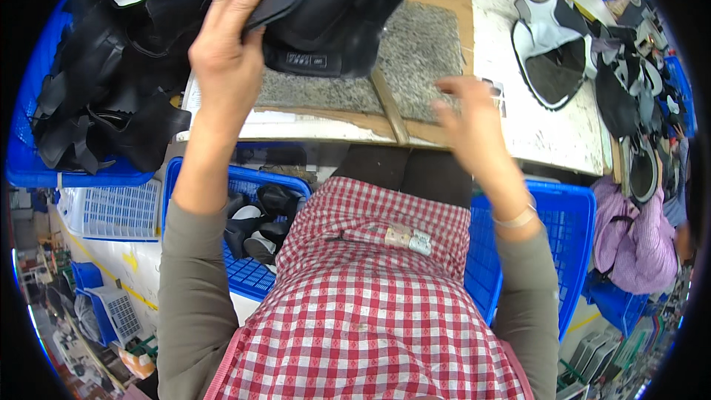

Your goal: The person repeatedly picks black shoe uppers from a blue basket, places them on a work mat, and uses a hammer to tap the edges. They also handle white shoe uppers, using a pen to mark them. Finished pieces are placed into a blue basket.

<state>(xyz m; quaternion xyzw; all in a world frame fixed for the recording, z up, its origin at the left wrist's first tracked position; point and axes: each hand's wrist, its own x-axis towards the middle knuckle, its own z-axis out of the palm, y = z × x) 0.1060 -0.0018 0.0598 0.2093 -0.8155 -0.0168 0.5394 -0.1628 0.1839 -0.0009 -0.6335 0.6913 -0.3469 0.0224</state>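
Slab point(429, 52) mid-right free; black pieces point(326, 7) block left

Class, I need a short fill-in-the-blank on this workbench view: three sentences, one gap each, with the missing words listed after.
1. The left hand rests on a ____ shoe upper lying on the grey stone slab.
2. The right hand is blurred and holds ____.
3. The crate at the person's right side is ____ in colour.

Missing words: black; nothing; blue
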